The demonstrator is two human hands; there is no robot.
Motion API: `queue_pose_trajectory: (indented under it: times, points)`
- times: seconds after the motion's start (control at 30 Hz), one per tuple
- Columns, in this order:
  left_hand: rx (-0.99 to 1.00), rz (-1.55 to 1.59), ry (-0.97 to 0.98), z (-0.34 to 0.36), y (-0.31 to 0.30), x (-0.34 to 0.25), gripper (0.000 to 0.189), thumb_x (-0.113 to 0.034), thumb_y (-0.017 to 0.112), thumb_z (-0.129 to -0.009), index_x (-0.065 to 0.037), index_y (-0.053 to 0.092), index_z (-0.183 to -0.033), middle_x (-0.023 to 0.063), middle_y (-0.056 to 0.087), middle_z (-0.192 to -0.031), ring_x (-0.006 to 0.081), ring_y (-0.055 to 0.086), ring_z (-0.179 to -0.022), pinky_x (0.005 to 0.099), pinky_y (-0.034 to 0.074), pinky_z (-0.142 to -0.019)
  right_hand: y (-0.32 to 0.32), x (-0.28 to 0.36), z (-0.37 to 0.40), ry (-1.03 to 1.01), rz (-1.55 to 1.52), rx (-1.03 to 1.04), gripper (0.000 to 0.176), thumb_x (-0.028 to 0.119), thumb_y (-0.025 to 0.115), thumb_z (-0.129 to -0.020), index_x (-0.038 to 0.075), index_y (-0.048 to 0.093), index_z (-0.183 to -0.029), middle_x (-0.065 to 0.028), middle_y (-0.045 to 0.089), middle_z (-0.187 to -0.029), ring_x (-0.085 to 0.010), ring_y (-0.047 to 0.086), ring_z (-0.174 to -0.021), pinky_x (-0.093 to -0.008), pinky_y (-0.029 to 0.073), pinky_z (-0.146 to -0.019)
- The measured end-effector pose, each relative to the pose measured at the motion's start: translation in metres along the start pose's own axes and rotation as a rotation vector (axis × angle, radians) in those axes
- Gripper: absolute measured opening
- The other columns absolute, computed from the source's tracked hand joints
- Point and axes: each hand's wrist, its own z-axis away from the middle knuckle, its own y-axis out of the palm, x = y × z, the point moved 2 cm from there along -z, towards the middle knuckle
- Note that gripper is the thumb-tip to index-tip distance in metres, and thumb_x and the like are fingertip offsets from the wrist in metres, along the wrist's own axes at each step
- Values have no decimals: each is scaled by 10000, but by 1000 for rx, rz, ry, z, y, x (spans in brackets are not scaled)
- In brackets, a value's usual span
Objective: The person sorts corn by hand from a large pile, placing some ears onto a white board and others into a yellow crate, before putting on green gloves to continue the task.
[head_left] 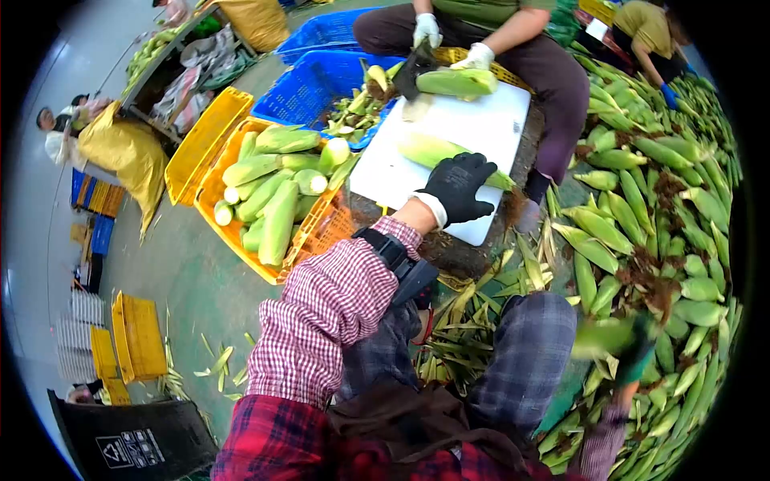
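Observation:
My left hand (pixel 461 190), in a black glove, lies over a green ear of corn (pixel 429 150) on a white cutting board (pixel 385 178). Its thumb and fingers straddle the ear near the silk end. My right hand (pixel 636 350), smeared by motion, is at the lower right beside the corn pile. In it is another husked ear of corn (pixel 603 337), also blurred. Across the board a person's white-gloved hands (pixel 479 58) hold a dark blade (pixel 415 70) and an ear of corn (pixel 457 82).
An orange crate (pixel 309 240) of trimmed ears stands left of the board. Behind it a blue crate (pixel 289 92) holds cut ends. A large corn pile (pixel 634 208) fills the right side. Loose husks (pixel 449 337) lie between my legs. Another person (pixel 646 36) bends over the pile.

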Motion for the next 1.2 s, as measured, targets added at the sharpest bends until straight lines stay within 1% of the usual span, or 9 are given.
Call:
queue_pose_trajectory:
  times: [0.23,0.37,0.5,0.6,0.7,0.8,0.93,1.1,1.2]
  points:
    - [-45,-595,40,-16,6,18,245,-172,534,-932,-136,660,-1139,73,633,-1026,289,608,-993,457,461,-908,-172,-108,129,468,577,-217,375,180,618,-995,-28,641,-1307,-171,722,-1156,-312,683,-996,-424,553,-865]
    - [-580,-601,339,-24,34,63,310,-168,533,-937,-148,684,-1207,103,638,-1014,319,606,-1013,494,456,-927,-196,-154,204,697,806,-76,380,216,645,-978,-11,651,-1282,-190,720,-1154,-329,681,-963,-440,546,-838]
    - [-222,-505,199,-20,34,72,360,-93,555,-878,-124,687,-1212,141,643,-964,359,619,-970,500,467,-856,-207,-172,245,715,1056,163,386,253,671,-960,6,660,-1257,-209,717,-1152,-345,680,-930,-457,540,-812]
    - [-274,-649,152,-2,25,102,376,-125,557,-880,-176,695,-1225,140,660,-1032,356,635,-988,504,481,-875,-177,-182,200,464,1266,475,392,280,691,-947,19,668,-1239,-224,715,-1150,-357,678,-906,-469,535,-792]
    - [-212,-609,45,13,5,100,554,-50,617,-794,-155,653,-1336,162,684,-1135,384,651,-1022,524,505,-889,-111,-188,97,-172,1344,647,398,307,712,-934,32,675,-1220,-238,714,-1148,-370,677,-881,-481,530,-773]
    - [4,-523,-26,15,-17,29,614,-120,722,-794,-119,593,-1394,170,661,-1254,383,638,-1092,495,505,-934,26,-80,17,-150,1294,250,388,339,684,-915,68,696,-1192,-252,717,-1043,-436,704,-940,-504,540,-816]
    - [45,-438,129,11,-31,-51,593,-155,745,-821,-102,595,-1392,181,650,-1285,394,624,-1133,490,483,-1000,57,-75,-135,-561,1462,59,451,258,735,-819,67,689,-1224,-224,704,-1150,-417,664,-1078,-499,533,-920]
    - [87,-265,146,2,-8,-74,553,-151,774,-791,-103,634,-1324,158,670,-1240,380,635,-1110,475,503,-961,89,-58,-236,-649,1794,-145,497,146,604,-869,82,595,-1362,-213,578,-1407,-409,548,-1295,-514,450,-1067]
    - [148,-228,137,-4,2,-68,556,-157,777,-794,-100,631,-1327,158,672,-1233,381,636,-1107,470,504,-962,100,-74,-257,-246,2037,-31,498,142,584,-878,87,604,-1373,-224,620,-1369,-410,620,-1214,-530,497,-997]
